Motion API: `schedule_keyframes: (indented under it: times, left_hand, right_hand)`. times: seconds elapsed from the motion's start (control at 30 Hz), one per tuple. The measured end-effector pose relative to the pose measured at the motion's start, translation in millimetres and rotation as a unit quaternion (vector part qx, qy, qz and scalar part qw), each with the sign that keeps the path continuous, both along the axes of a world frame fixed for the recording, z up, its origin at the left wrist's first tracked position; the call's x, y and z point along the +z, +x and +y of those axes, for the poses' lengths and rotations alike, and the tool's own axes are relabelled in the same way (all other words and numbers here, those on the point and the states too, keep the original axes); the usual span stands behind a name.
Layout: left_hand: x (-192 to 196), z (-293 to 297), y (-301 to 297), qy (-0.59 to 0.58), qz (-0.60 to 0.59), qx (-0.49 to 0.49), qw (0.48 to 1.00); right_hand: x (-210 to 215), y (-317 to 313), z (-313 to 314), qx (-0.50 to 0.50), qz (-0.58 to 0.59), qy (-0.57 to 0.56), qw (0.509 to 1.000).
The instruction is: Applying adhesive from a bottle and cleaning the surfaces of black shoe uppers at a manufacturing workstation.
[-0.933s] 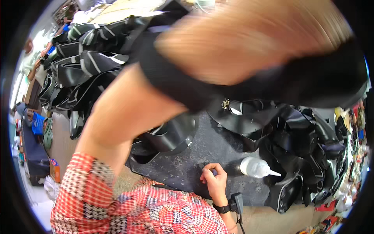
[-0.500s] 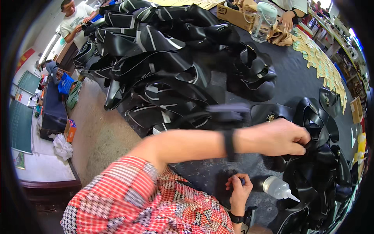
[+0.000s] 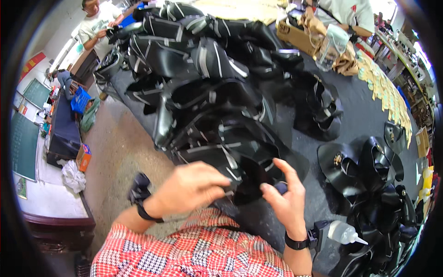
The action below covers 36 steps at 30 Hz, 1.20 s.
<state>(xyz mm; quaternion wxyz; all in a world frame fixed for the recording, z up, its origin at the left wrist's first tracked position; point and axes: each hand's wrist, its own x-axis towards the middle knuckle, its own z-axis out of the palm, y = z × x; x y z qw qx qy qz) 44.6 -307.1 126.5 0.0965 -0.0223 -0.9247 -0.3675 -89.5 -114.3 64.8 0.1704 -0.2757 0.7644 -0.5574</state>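
Observation:
My left hand (image 3: 191, 187) is at the near edge of a heap of black leather pieces with pale strips (image 3: 214, 97). Its fingers are curled and pinched at the edge of a black leather piece (image 3: 249, 182); motion blurs the tips slightly. On the other side of that piece is my right hand (image 3: 288, 198), thumb and forefinger apart. A small dark-blue object (image 3: 280, 187) shows inside its curled fingers, its kind unclear. Beside my right wrist lies a translucent squeeze bottle (image 3: 341, 232) with a pointed nozzle.
More black leather pieces with metal fittings (image 3: 339, 161) lie at the right. Beyond are a clear jug (image 3: 330, 51), a cardboard box (image 3: 295, 38) and rows of yellowish pieces (image 3: 380, 90). One person (image 3: 97, 27) stands at far left, another (image 3: 353, 14) across the dark table (image 3: 307, 152).
My left hand has swung back from the right-hand pieces to the near edge of the heap. My right hand has risen toward the same leather piece. The view has shifted.

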Motion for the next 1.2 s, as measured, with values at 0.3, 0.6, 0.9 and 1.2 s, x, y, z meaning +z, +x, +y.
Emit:
schedule_keyframes:
  times: [0.3,0.6,0.9,1.2]
  left_hand:
    - [-92,15,-1,-0.292,0.055,-0.123,0.947]
    - [-34,6,-52,0.259,-0.023,-0.078,0.962]
    - [-46,71,-98,0.223,-0.204,-0.415,0.858]
    - [-45,134,-84,0.286,-0.32,-0.208,0.879]
  right_hand:
    - [37,-3,-20,-0.093,-0.012,-0.061,0.994]
    - [27,12,97,0.008,0.044,0.06,0.997]
    - [-8,17,156,-0.057,-0.06,-0.068,0.994]
    - [-29,73,204,-0.449,-0.183,-0.172,0.858]
